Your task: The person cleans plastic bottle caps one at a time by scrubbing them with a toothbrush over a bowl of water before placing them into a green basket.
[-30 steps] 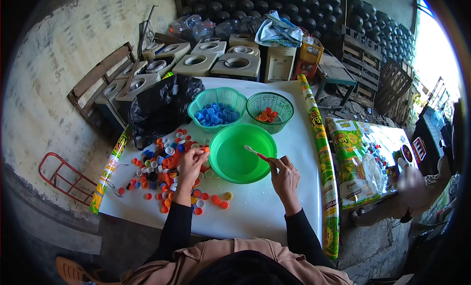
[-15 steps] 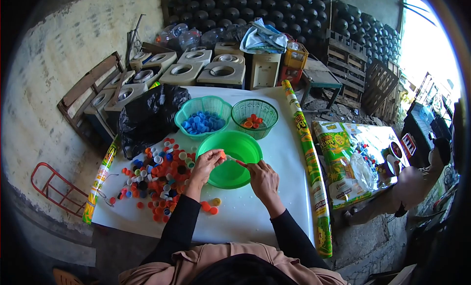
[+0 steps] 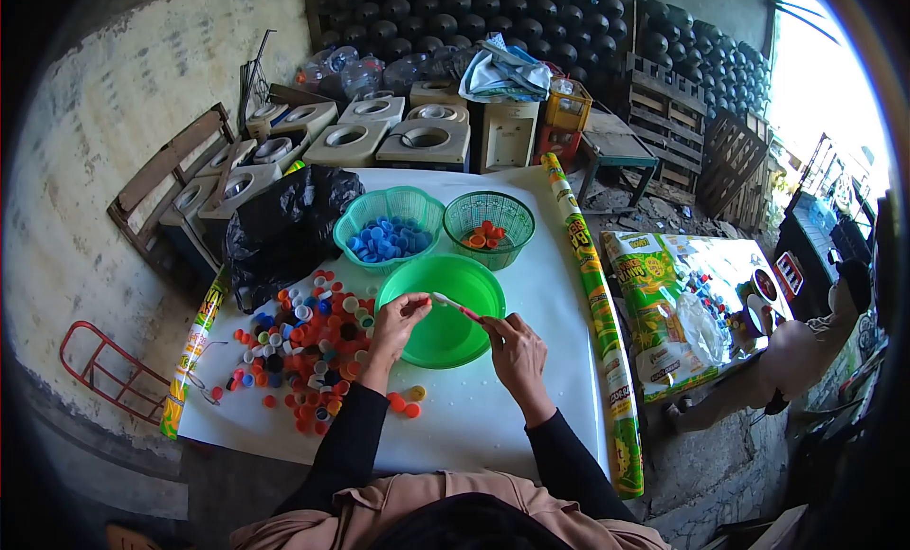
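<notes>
My left hand (image 3: 391,330) pinches an orange bottle cap (image 3: 415,307) over the left side of the bright green basin (image 3: 444,345); the fingers partly cover the cap. In my right hand (image 3: 518,354) is a toothbrush with a pink-and-white handle (image 3: 464,311), its white head pointing left toward the cap. A small gap appears between brush head and cap. Loose bottle caps (image 3: 313,346), mostly orange with some white and blue, are spread on the white tabletop (image 3: 474,413) left of my left hand.
Behind the basin stand a light green basket (image 3: 347,207) of blue caps and a darker green basket (image 3: 517,207) with several orange caps. A black plastic bag (image 3: 284,233) lies at the back left. To the right, another person's arm (image 3: 796,360) is near a second table (image 3: 654,360).
The toothbrush head has moved up and away from the orange cap, its handle now more slanted. My right hand has shifted slightly right and down. My left hand remains over the basin.
</notes>
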Tool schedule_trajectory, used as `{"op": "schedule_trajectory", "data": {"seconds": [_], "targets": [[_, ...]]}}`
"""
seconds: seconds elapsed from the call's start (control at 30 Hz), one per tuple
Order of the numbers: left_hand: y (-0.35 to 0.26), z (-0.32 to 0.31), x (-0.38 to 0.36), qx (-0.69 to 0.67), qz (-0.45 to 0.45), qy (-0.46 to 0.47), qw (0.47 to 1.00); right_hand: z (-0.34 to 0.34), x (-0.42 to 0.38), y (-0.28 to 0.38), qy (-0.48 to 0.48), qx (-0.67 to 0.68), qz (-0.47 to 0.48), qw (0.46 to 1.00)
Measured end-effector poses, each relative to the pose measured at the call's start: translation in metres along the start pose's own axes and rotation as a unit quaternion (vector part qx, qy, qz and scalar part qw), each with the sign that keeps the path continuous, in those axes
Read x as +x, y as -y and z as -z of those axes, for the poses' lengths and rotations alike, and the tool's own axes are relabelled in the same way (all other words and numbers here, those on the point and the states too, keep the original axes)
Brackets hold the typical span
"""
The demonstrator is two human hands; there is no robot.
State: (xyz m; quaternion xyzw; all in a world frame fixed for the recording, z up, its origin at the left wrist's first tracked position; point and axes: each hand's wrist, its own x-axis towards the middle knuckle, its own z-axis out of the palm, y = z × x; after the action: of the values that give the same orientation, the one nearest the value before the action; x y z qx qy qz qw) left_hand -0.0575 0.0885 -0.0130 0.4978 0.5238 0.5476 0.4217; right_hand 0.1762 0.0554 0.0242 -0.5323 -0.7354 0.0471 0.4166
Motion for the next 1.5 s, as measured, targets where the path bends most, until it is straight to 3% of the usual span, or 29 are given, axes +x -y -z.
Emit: {"op": "schedule_trajectory", "data": {"seconds": [0.2, 0.47, 0.67, 0.93, 1.03, 1.13, 1.23, 1.3, 1.5], "targets": [[-0.012, -0.006, -0.008, 0.129, -0.058, -0.027, 0.99, -0.018, -0.004, -0.018, -0.005, -0.069, 0.09, 0.994], [-0.007, -0.006, -0.009, 0.109, -0.042, -0.028, 0.993, -0.005, 0.002, -0.013, 0.029, 0.009, -0.036, 0.999], [-0.006, -0.006, -0.008, 0.097, -0.047, -0.019, 0.994, 0.005, 0.002, -0.009, 0.092, 0.002, -0.023, 0.996], [-0.009, -0.012, -0.014, 0.088, -0.059, -0.009, 0.994, 0.01, 0.003, -0.009, 0.057, 0.01, 0.013, 0.998], [-0.009, -0.008, -0.013, 0.155, -0.094, 0.0, 0.983, 0.012, 0.005, -0.008, 0.059, 0.007, 0.023, 0.998], [-0.009, -0.009, -0.015, 0.12, -0.068, 0.003, 0.99, 0.009, 0.003, -0.012, 0.032, -0.009, 0.023, 0.999], [-0.009, -0.01, -0.013, 0.1, -0.063, -0.006, 0.993, 0.011, 0.004, -0.011, 0.068, 0.0, 0.015, 0.998], [-0.013, -0.01, -0.014, 0.19, -0.08, -0.029, 0.978, 0.012, 0.006, -0.012, 0.045, -0.02, 0.015, 0.999], [0.001, -0.012, -0.011, 0.13, -0.07, -0.011, 0.989, -0.003, -0.001, -0.016, 0.031, -0.041, -0.015, 0.999]]}}
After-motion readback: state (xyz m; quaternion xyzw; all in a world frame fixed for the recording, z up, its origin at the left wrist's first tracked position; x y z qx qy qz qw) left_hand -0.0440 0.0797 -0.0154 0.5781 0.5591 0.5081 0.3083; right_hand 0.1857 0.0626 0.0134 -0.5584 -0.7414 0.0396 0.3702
